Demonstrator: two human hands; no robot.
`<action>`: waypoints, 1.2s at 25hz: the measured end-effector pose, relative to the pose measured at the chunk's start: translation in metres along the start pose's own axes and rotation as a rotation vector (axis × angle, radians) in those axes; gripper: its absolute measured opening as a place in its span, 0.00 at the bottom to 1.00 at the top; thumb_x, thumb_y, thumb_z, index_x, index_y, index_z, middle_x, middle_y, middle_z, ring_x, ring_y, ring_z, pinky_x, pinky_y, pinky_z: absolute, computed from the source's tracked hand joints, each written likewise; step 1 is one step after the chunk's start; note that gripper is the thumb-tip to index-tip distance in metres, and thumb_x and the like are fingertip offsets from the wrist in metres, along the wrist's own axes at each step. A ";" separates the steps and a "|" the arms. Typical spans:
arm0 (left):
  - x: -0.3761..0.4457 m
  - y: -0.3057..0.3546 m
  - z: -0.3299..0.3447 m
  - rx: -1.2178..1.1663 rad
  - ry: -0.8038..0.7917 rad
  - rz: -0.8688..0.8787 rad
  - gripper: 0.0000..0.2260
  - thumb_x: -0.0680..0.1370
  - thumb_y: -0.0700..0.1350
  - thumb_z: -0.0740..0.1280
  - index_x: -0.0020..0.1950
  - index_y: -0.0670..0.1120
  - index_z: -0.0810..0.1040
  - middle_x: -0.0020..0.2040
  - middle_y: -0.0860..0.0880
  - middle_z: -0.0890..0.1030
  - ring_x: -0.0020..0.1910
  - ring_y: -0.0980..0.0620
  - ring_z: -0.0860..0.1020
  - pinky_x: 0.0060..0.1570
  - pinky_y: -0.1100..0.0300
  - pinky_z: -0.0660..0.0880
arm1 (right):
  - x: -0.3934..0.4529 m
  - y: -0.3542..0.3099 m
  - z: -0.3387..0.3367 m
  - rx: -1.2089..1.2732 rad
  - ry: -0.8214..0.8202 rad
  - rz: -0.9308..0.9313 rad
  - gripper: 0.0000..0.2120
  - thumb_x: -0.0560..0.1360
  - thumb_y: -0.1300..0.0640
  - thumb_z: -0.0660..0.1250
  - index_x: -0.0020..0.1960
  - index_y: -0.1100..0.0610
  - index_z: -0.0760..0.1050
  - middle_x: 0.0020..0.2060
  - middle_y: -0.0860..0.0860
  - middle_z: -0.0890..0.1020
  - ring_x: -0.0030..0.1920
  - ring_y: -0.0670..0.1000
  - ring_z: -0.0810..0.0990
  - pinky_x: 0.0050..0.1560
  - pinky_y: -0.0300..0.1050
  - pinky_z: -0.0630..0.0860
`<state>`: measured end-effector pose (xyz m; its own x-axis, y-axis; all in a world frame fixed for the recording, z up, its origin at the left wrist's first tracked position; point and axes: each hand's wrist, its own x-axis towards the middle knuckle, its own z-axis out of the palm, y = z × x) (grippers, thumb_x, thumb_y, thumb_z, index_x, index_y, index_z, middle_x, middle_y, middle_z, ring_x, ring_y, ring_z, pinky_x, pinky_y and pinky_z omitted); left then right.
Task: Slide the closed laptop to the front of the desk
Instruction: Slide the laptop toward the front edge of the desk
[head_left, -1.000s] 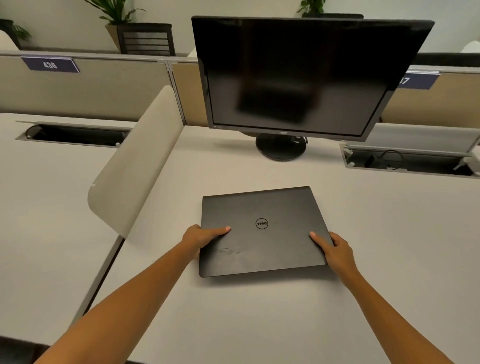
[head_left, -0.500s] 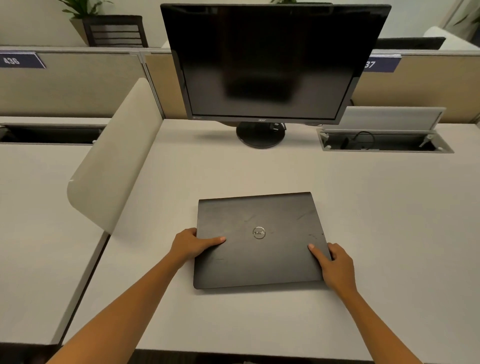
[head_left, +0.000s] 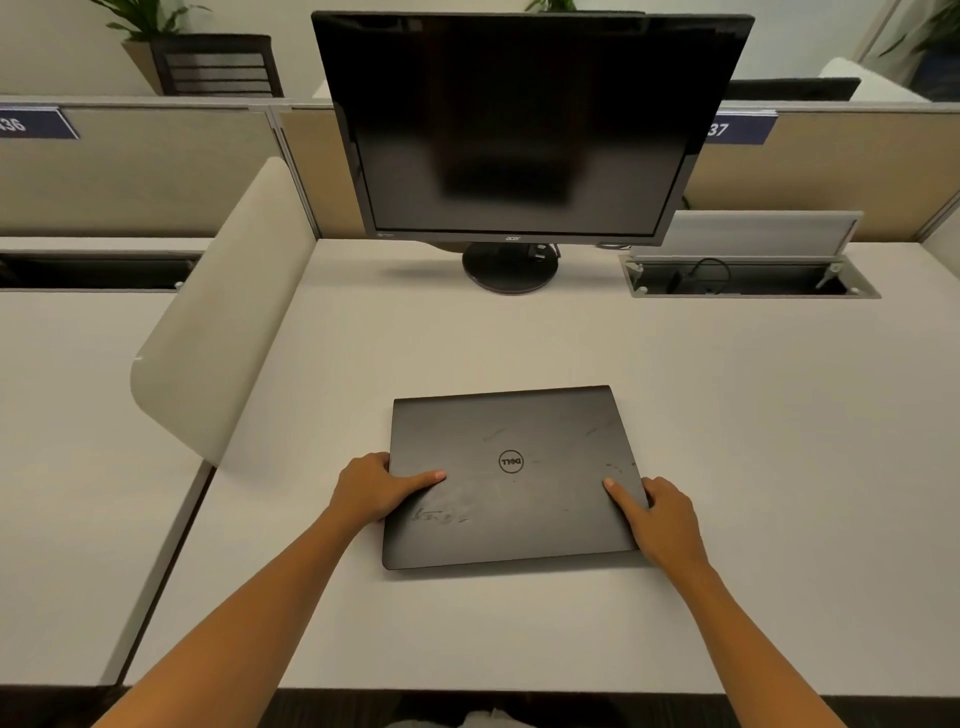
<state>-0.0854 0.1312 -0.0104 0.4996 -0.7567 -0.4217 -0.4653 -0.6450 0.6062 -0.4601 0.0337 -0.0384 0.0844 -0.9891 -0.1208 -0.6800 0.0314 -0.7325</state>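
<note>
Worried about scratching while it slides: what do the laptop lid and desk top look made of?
Laptop: matte black lid, plastic or coated metal, unclear which; scuffs and smudges already show. Desk: smooth pale laminate by its look, even low sheen, no grain.

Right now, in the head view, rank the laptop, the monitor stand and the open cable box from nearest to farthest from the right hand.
1. Laptop: under the right hand, whose fingers grip its right edge.
2. Cable box: back right of the desk.
3. Monitor stand: back centre, roughly as far as the box; too close to call.
</note>
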 end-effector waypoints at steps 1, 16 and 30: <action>0.000 -0.001 0.001 0.013 0.007 0.014 0.37 0.50 0.83 0.68 0.40 0.54 0.81 0.37 0.58 0.83 0.37 0.57 0.81 0.28 0.64 0.74 | 0.001 -0.002 -0.003 -0.082 0.000 -0.017 0.31 0.73 0.33 0.66 0.30 0.58 0.66 0.28 0.51 0.72 0.28 0.51 0.72 0.30 0.41 0.66; -0.025 -0.032 0.042 -0.350 0.356 0.251 0.29 0.67 0.58 0.81 0.59 0.58 0.66 0.55 0.54 0.72 0.51 0.58 0.75 0.49 0.64 0.75 | 0.020 0.005 0.001 0.101 -0.082 -0.074 0.22 0.72 0.46 0.75 0.59 0.55 0.73 0.50 0.51 0.76 0.48 0.51 0.77 0.45 0.35 0.70; -0.030 -0.023 0.050 -0.306 0.187 0.228 0.52 0.66 0.55 0.83 0.82 0.48 0.56 0.80 0.52 0.63 0.77 0.52 0.63 0.73 0.61 0.59 | 0.022 0.001 0.012 0.162 -0.174 -0.102 0.52 0.66 0.39 0.78 0.81 0.49 0.54 0.77 0.44 0.64 0.72 0.44 0.65 0.68 0.40 0.62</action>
<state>-0.1259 0.1629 -0.0452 0.5461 -0.8257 -0.1417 -0.3545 -0.3809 0.8540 -0.4504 0.0137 -0.0500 0.2804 -0.9491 -0.1435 -0.5369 -0.0311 -0.8430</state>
